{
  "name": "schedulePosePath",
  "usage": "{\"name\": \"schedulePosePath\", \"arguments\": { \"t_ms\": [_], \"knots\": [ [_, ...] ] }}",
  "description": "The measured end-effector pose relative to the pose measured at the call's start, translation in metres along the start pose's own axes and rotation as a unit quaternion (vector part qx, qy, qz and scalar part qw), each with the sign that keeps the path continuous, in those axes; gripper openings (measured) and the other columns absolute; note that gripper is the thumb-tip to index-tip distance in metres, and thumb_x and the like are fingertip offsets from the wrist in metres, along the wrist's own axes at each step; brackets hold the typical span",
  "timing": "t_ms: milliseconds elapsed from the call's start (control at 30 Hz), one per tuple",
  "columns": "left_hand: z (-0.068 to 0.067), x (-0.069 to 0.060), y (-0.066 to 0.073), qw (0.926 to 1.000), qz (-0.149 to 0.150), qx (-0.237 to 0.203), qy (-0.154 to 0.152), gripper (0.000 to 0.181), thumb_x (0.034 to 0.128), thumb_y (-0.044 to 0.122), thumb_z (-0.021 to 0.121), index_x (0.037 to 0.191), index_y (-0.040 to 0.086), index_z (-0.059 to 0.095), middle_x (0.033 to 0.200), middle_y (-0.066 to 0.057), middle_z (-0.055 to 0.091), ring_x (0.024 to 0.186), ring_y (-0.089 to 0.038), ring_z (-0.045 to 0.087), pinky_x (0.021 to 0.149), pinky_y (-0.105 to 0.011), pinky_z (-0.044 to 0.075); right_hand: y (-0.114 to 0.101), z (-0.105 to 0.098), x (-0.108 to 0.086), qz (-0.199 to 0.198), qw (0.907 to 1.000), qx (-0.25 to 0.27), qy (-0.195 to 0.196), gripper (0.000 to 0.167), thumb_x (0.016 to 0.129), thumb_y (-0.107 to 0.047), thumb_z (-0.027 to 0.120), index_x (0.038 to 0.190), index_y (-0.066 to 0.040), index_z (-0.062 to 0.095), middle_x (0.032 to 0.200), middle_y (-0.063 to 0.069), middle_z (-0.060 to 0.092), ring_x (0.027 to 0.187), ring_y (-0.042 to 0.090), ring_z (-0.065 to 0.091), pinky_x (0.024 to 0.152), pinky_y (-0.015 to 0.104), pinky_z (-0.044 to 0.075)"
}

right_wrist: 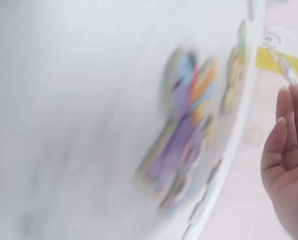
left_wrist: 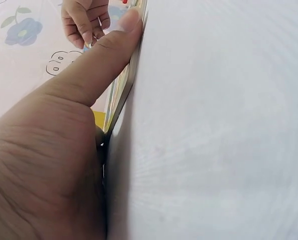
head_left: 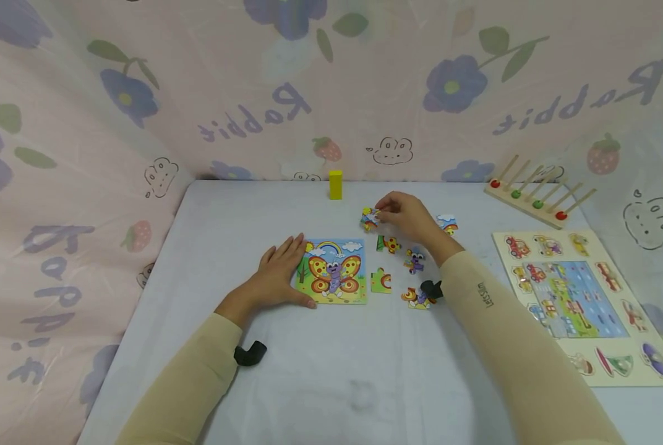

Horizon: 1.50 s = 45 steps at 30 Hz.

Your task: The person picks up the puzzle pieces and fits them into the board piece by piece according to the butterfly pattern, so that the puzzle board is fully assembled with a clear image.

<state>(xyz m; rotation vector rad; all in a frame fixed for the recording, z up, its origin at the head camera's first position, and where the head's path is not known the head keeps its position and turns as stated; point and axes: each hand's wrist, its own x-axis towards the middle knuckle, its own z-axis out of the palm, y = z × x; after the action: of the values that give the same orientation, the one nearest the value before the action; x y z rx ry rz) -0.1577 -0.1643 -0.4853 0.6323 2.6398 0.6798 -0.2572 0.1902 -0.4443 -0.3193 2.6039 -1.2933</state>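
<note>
A square butterfly puzzle board (head_left: 336,290) lies on the white table. My left hand (head_left: 276,277) rests at its left side, fingers extended and thumb (left_wrist: 104,60) along the near edge. Above the table, beyond the board to the right, my right hand (head_left: 408,216) pinches a colourful jigsaw piece (head_left: 368,219) between thumb and fingertips. Loose jigsaw pieces lie right of the board: a green one with a curved band (head_left: 381,282), a yellow-and-red one (head_left: 390,245), a purple one with a face (head_left: 415,262), and others. The right wrist view is blurred.
A yellow block (head_left: 336,185) stands near the table's back edge. At the back right is a wooden peg rack (head_left: 526,204) with red and green beads. A large picture board (head_left: 582,244) lies along the right side. Patterned cloth hangs behind and to the left.
</note>
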Motion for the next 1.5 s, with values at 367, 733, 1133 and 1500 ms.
{"name": "schedulePosePath", "arguments": {
  "t_ms": [367, 733, 1133, 1500],
  "knots": [
    [0.002, 0.002, -0.001, 0.9998, -0.007, 0.021, 0.001, 0.151, 0.07, 0.083, 0.086, 0.176, 0.011, 0.006, 0.182, 0.001, -0.006, 0.165, -0.022, -0.01, 0.129, -0.056, -0.006, -0.031, 0.036, -0.003, 0.001, 0.9981, 0.033, -0.053, 0.016, 0.109, -0.015, 0.07, 0.122, -0.008, 0.076, 0.106, 0.01, 0.07, 0.089, 0.028, 0.069, 0.08, 0.042, 0.059],
    [0.003, 0.003, -0.002, 0.9996, -0.003, 0.03, -0.003, 0.151, 0.0712, 0.084, 0.085, 0.175, 0.009, 0.005, 0.182, -0.001, -0.007, 0.165, -0.023, -0.01, 0.128, -0.057, -0.006, -0.048, 0.086, -0.003, 0.023, 0.9905, 0.083, -0.107, 0.015, 0.11, -0.013, 0.067, 0.121, -0.006, 0.074, 0.101, 0.011, 0.072, 0.086, 0.024, 0.073, 0.077, 0.033, 0.063],
    [0.001, 0.003, -0.001, 0.9998, 0.003, 0.017, 0.001, 0.153, 0.0703, 0.083, 0.087, 0.175, 0.007, 0.005, 0.182, -0.002, -0.006, 0.165, -0.023, -0.01, 0.128, -0.057, -0.007, -0.06, 0.093, -0.012, -0.082, 0.9748, -0.156, -0.136, 0.025, 0.11, -0.013, 0.068, 0.134, -0.006, 0.072, 0.127, 0.008, 0.072, 0.117, 0.024, 0.067, 0.105, 0.04, 0.053],
    [0.003, 0.003, -0.004, 0.9996, 0.002, 0.029, -0.003, 0.152, 0.071, 0.087, 0.082, 0.175, 0.009, 0.003, 0.182, -0.001, -0.009, 0.165, -0.022, -0.013, 0.128, -0.058, -0.007, -0.056, 0.103, -0.044, -0.184, 0.8569, -0.426, -0.225, 0.07, 0.115, -0.053, 0.048, 0.174, -0.02, 0.031, 0.18, 0.0, 0.019, 0.165, 0.032, 0.015, 0.12, 0.063, 0.036]
  ]
}}
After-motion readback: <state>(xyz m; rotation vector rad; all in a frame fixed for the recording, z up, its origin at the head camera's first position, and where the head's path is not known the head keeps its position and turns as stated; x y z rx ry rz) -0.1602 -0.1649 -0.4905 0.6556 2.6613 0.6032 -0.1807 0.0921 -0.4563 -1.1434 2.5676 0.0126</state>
